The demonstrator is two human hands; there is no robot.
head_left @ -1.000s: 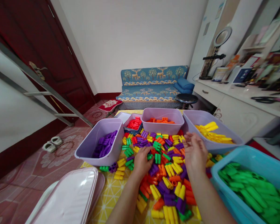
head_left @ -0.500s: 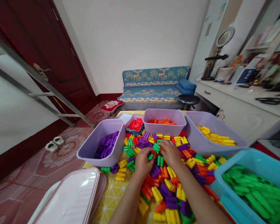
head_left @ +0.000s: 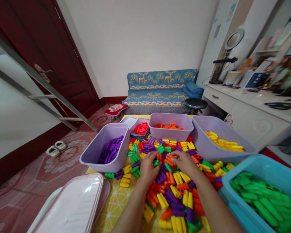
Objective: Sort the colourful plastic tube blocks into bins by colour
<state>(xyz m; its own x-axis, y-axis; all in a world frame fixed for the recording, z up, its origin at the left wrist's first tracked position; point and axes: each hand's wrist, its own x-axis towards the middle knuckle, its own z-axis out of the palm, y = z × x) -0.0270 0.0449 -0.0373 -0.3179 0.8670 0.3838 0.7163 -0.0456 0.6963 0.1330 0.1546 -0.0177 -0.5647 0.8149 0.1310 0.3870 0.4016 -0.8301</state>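
As the left hand (head_left: 148,168) and right hand (head_left: 185,162) curl narrowly over glossy plastic tubes (head_left: 176,191), grips are hidden

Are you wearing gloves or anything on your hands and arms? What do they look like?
The left hand and the right hand are bare, with no gloves. The left forearm and the right forearm are bare too. No sleeve shows in the picture, and I can't see a watch, bracelet or ring.
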